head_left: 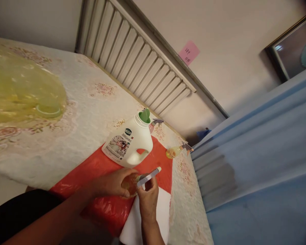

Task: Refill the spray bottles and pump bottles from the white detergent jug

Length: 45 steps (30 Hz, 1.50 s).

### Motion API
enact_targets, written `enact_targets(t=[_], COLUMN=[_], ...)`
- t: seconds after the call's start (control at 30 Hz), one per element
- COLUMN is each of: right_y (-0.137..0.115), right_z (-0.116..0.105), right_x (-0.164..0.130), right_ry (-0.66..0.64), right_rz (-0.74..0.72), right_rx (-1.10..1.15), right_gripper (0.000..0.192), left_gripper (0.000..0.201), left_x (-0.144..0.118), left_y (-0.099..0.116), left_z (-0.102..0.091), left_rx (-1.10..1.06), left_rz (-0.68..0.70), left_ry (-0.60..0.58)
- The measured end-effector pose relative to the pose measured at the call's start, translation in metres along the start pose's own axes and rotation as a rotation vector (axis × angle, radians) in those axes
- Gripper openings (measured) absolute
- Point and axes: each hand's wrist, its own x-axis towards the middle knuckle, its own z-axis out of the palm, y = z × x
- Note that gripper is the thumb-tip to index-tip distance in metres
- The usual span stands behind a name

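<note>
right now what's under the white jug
The white jug stands on a red plastic sheet, which lies over the floral tablecloth. The part of the sheet right beneath the jug is covered.

glossy white plastic jug [129, 143], red plastic sheet [102, 204]

Bare forearms, no sleeves; left hand [112, 183], right hand [148, 199] ungloved.

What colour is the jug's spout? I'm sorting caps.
Green, on the white jug, spout; head view.
</note>
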Motion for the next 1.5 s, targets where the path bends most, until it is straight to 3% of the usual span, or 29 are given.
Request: enact_targets(t=[0.1, 0.23, 0.37, 0.57, 0.8, 1.03, 1.17, 1.4, 1.5], right_y=[0.002, 0.003, 0.004, 0.01, 0.012, 0.008, 0.015, 0.019, 0.008], right_z=[0.007, 0.011, 0.013, 0.015, 0.017, 0.01, -0.006, -0.041, -0.05], right_x=[-0.002, -0.003, -0.005, -0.005, -0.003, -0.005, -0.013, -0.018, -0.009], right_ry=[0.076, 0.109, 0.168, 0.204, 0.235, 0.187, 0.167, 0.276, 0.206], right_rz=[0.024, 0.045, 0.054, 0.037, 0.021, -0.039, -0.066, -0.128, -0.242], right_rx=[-0.005, -0.006, -0.098, -0.131, -0.081, -0.001, 0.049, 0.04, -0.023], right_gripper=[0.027, 0.027, 0.021, 0.018, 0.022, 0.017, 0.019, 0.032, 0.038], left_gripper=[0.073, 0.069, 0.066, 0.035, 0.027, 0.027, 0.023, 0.029, 0.03], left_x=[-0.001, -0.007, -0.013, -0.012, -0.003, -0.002, -0.003, -0.007, -0.007], left_y=[0.002, 0.003, 0.006, 0.013, 0.008, 0.014, 0.02, 0.032, 0.033], left_z=[0.001, 0.006, 0.019, 0.049, 0.069, 0.073, 0.073, 0.074, 0.074], left_rx=[-0.017, 0.004, 0.054, 0.048, 0.121, 0.104, 0.155, 0.201, 0.218], left_rz=[-0.009, 0.02, 0.097, 0.122, 0.142, 0.058, 0.026, -0.015, -0.019], left_ry=[-0.028, 0.041, 0.161, 0.403, 0.59, 0.602, 0.61, 0.6, 0.609])
